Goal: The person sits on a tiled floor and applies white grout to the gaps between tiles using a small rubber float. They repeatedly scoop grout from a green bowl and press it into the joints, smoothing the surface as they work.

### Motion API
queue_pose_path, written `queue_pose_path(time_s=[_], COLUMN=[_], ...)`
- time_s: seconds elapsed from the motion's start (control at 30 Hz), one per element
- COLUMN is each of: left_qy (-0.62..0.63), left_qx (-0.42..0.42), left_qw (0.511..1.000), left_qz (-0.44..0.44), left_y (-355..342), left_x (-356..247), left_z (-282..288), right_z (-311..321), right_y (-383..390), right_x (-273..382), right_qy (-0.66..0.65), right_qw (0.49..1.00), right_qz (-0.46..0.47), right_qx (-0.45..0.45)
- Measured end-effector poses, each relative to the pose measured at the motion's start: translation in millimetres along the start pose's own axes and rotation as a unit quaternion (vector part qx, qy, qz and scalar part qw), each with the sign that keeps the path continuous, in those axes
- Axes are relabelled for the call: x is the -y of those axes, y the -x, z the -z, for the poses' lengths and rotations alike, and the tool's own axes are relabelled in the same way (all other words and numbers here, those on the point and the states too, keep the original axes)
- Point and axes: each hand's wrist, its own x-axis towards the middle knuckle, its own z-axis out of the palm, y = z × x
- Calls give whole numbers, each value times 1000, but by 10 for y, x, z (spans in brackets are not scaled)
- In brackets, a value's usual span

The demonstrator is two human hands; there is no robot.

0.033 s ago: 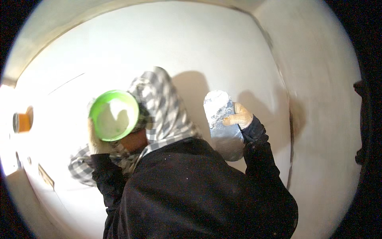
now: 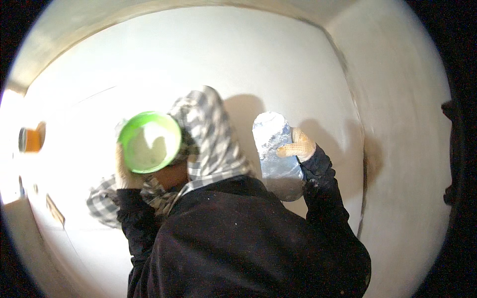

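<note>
My left hand (image 2: 124,166), in a pale glove, grips a bright green bowl (image 2: 131,136) by its left side. White paste-like stuff lies inside the bowl, partly in shadow. On the right, my gloved right hand (image 2: 299,147) is closed on the edge of a silvery, oblong plastering trowel (image 2: 280,171) with rounded ends. The trowel's upper part looks smeared with bright white material, and its lower part is in shade. A grey-and-white checkered cloth (image 2: 211,131) hangs between the two hands, beside the bowl. Black sleeves cover both arms.
A broad white surface (image 2: 278,54) spreads behind the hands, with shadows on it. A dark seam (image 2: 364,184) separates it from a greyish wall (image 2: 407,124) at right. An orange, bucket-like thing (image 2: 33,140) and a small brown piece (image 2: 55,212) are at the left.
The bowl and my left hand have shifted slightly to the right, and the checkered cloth with them. My right hand and the trowel look almost unmoved. Both grips are the same.
</note>
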Motion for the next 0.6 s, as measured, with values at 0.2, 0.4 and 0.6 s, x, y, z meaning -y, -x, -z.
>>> queue_pose_path(time_s=[0.2,0.4,0.6], left_qy=[-4,0,4], left_qx=[-23,2,46], left_qw=[998,1000,999], left_qz=[57,4,22], left_y=[-114,-221,-373], left_x=[111,249,326], left_z=[60,188,240], right_z=[-872,-1615,-1774], right_y=[-985,-1198,-1128], right_x=[620,595,389], right_qy=[460,651,729], right_qw=[846,667,586], right_qz=[263,346,294], right_qx=[56,110,196])
